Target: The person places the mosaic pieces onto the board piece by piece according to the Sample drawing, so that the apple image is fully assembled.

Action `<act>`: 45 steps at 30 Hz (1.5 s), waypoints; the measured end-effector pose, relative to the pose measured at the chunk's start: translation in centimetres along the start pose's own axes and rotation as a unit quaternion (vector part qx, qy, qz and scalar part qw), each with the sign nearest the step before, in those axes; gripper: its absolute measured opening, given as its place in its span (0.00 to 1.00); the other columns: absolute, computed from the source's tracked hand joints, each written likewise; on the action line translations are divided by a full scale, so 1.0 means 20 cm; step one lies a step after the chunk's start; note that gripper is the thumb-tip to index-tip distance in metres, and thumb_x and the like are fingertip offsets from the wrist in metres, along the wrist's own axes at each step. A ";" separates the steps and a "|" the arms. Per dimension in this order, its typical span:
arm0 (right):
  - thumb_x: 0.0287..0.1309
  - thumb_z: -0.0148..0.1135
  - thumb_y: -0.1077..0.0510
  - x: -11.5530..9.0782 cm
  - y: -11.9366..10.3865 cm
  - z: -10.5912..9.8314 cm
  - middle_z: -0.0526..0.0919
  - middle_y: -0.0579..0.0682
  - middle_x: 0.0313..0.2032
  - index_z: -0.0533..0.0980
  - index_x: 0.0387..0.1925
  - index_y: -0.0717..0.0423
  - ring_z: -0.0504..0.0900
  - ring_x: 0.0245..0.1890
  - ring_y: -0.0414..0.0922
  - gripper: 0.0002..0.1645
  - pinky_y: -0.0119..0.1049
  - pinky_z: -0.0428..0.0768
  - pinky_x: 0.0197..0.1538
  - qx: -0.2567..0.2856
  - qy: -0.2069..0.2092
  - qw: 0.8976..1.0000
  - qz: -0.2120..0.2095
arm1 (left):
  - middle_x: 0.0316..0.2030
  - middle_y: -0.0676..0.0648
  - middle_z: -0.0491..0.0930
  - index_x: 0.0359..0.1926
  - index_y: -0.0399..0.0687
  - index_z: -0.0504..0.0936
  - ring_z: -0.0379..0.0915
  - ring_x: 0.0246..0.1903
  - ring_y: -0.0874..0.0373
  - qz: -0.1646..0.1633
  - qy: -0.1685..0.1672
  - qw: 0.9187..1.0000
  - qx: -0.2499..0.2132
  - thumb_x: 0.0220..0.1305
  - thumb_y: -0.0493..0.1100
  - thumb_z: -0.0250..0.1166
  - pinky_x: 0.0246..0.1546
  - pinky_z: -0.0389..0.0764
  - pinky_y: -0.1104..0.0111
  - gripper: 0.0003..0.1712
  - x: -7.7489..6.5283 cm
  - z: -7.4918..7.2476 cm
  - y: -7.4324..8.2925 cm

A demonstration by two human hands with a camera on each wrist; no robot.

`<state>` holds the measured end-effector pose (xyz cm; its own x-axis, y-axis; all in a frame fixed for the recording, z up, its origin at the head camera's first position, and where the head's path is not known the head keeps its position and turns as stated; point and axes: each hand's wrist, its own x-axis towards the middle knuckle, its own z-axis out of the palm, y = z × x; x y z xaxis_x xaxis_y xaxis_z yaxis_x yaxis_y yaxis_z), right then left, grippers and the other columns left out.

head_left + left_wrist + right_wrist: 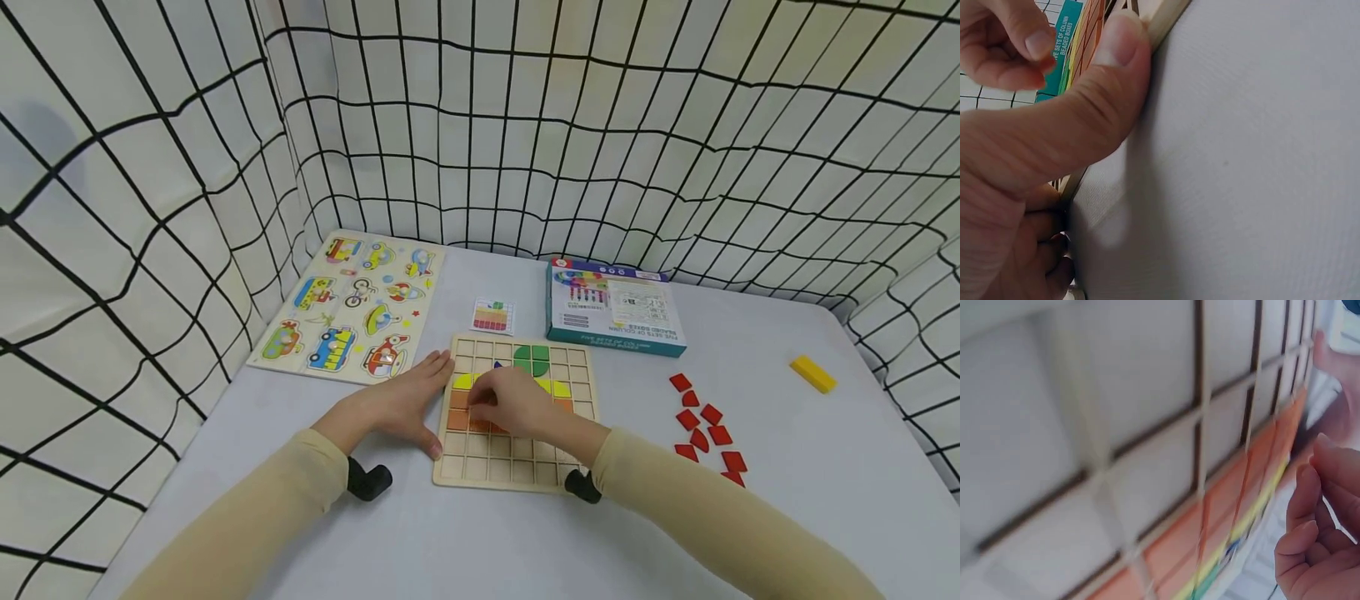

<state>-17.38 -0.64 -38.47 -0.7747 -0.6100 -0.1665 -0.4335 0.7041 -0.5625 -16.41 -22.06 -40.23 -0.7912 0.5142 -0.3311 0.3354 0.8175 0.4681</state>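
Observation:
A wooden grid board (487, 472) lies on the table, with green pieces (532, 360), yellow pieces (560, 389) and rows of orange squares (457, 419) in its cells. At the board's left side rests my left hand (401, 406), fingers straight and thumb on the near part of the edge; the left wrist view shows that thumb (1119, 47) up close. My right hand (513, 400) is over the orange rows, fingers curled. In the right wrist view its thumb and fingertips (1313, 465) come together, with no piece showing between them. A bit of blue (498, 364) shows behind this hand.
Several red pieces (690, 419) lie loose right of the board. Behind it are a small pattern card (493, 317) and a flat box (615, 308). A vehicle picture board (352, 304) lies back left, a yellow block (813, 374) far right. Black netting (480, 167) surrounds the table.

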 end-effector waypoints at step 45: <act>0.53 0.78 0.59 -0.91 0.78 -0.22 0.85 0.39 0.36 0.82 0.39 0.46 0.79 0.37 0.38 0.13 0.22 0.82 0.39 -0.024 0.100 0.988 0.112 | 0.82 0.35 0.37 0.80 0.32 0.44 0.28 0.82 0.40 -0.006 -0.002 1.000 0.021 0.43 0.60 0.83 0.82 0.44 0.50 0.78 0.01 0.00 0.02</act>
<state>-12.11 22.98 -40.77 -0.9270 -0.3566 -0.1166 -0.2589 0.8329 -0.4892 -16.45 -21.56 -40.21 -0.7929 0.5061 -0.3395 0.3477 0.8332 0.4299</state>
